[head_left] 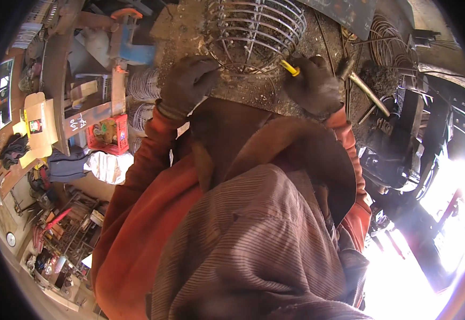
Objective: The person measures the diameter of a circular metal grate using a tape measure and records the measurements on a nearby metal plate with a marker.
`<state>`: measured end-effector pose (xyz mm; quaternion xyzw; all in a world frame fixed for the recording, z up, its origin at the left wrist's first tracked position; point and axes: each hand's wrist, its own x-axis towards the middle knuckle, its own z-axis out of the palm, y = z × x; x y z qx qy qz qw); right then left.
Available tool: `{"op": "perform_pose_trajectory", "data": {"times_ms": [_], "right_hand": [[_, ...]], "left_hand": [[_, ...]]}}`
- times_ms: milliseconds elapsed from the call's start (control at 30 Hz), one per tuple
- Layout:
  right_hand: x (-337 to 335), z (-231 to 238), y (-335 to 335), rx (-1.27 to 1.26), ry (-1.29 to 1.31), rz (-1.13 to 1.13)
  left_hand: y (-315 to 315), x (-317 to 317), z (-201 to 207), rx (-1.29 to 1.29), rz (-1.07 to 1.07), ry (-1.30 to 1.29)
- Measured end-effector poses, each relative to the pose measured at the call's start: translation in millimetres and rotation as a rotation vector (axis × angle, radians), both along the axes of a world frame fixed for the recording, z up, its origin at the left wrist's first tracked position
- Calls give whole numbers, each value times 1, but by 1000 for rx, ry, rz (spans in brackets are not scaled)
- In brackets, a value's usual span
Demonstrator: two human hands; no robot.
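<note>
A round basket of bent metal wire (264,24) sits on the worn, dirty bench (181,32) in front of me. My left hand (189,82), in a dark glove, has its fingers closed at the basket's near left rim. In my right hand (316,88), also gloved, is a yellow stick-like tool (290,68); its tip points left toward the rim, and the rest is hidden in my fist. Just right of that hand lies a hammer (368,93) with a metal handle.
Coiled wire rings (390,42) lie at the far right, and stacked rings (144,85) stand left of my left hand. A blue vise-like tool (133,50) is at the far left. Below it is a red crate (108,134). A flat dark plate (344,16) borders the bench's far side.
</note>
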<state>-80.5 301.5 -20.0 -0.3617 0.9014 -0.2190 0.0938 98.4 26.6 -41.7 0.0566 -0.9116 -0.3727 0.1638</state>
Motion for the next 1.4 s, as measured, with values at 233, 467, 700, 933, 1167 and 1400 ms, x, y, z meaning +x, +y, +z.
{"op": "perform_pose_trajectory", "data": {"times_ms": [233, 467, 700, 933, 1167, 1400], "right_hand": [[-5, 11, 55, -538, -495, -278], [15, 9, 79, -881, -872, -386], [22, 13, 67, -417, -681, -449], [6, 10, 39, -1, -68, -220], [6, 11, 40, 201, 26, -97], [10, 10, 36, 172, 429, -230]], "left_hand": [[-8, 0, 17, 344, 102, -250], [-9, -9, 32, 650, 78, -422], [-30, -17, 33, 189, -78, -104], [-39, -31, 14, 130, -49, -122], [-36, -29, 0, 31, -2, 55], [-44, -13, -2, 286, 140, -59]]}}
